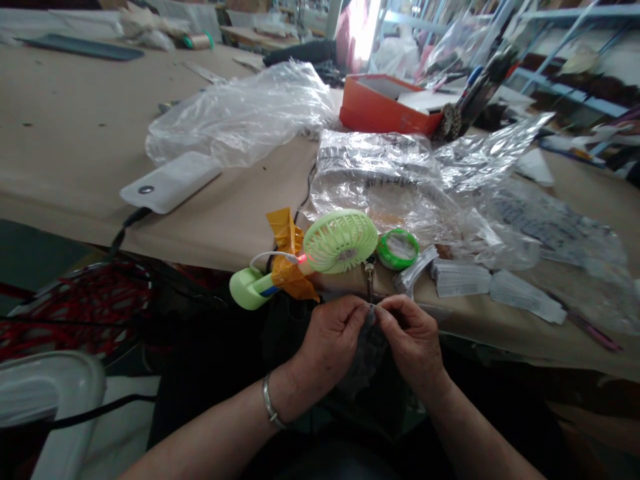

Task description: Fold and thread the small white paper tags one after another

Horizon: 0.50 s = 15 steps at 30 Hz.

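Observation:
My left hand (336, 337) and my right hand (411, 333) meet fingertip to fingertip at the table's front edge, both pinched closed. What sits between the fingers is too small to make out. Just beyond the fingertips, a slim metal rod (370, 277) points down from the table edge toward them. Below the hands hangs something thin and translucent (367, 363), blurred and dark. A green handheld fan (343, 241) lies left of the rod, fixed with brown tape (289, 273). Right of the rod is a round green-rimmed container (398, 249).
Bundles of printed strips (460, 277) and pink tweezers (595, 332) lie along the right front edge. Clear plastic bags (370, 177) cover the middle, before an orange box (385, 107). A cabled white power bank (173, 181) lies left, near a large plastic bag (245, 113).

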Each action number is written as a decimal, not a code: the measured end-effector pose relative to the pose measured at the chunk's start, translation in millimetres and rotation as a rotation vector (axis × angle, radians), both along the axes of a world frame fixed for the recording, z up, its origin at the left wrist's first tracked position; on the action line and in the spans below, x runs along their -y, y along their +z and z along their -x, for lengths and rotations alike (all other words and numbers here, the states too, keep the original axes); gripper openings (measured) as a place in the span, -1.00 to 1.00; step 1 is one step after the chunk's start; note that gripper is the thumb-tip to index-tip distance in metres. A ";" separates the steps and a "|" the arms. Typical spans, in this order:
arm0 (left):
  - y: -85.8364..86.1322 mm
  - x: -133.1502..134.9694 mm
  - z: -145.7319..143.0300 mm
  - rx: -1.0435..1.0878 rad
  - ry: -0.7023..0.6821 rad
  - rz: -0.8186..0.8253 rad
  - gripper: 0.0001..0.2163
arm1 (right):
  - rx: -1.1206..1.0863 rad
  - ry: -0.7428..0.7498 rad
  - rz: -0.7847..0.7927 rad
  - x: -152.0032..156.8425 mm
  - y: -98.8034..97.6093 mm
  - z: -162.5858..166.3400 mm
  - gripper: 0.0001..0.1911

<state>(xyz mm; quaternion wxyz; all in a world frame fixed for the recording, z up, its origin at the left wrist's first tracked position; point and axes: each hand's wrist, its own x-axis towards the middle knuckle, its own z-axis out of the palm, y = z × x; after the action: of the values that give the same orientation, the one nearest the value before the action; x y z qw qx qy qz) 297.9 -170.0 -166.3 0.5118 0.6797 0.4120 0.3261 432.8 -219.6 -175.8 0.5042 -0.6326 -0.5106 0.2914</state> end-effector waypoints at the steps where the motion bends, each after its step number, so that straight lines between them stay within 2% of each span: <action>1: 0.5 2.3 1.3 0.007 -0.009 0.015 -0.79 | 0.017 0.018 0.002 3.8 -0.1 0.1 -0.87; 5: -4.8 11.9 7.2 -0.001 -0.015 0.081 -0.79 | 0.162 0.127 -0.024 19.0 6.2 -5.6 -0.96; 8: -18.8 13.2 9.8 -0.034 0.010 0.105 -0.75 | 0.355 0.146 -0.206 14.8 23.3 -21.6 -0.87; 10: -33.8 12.0 11.3 -0.059 0.005 0.095 -0.74 | 0.518 0.114 -0.334 1.6 40.4 -34.8 -0.83; 12: -53.8 10.7 12.2 -0.111 -0.021 0.051 -0.81 | 0.697 0.075 -0.385 -16.0 57.3 -46.1 -0.81; 15: -86.5 9.7 10.9 -0.090 0.051 -0.057 -0.71 | 0.928 0.046 -0.252 -42.4 71.6 -57.0 -0.67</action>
<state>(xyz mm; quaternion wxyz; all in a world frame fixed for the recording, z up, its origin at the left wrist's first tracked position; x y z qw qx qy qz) 287.0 -179.7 -252.8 0.4647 0.6972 0.4424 0.3196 489.8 -177.2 -104.2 0.2895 -0.6184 -0.7268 -0.0749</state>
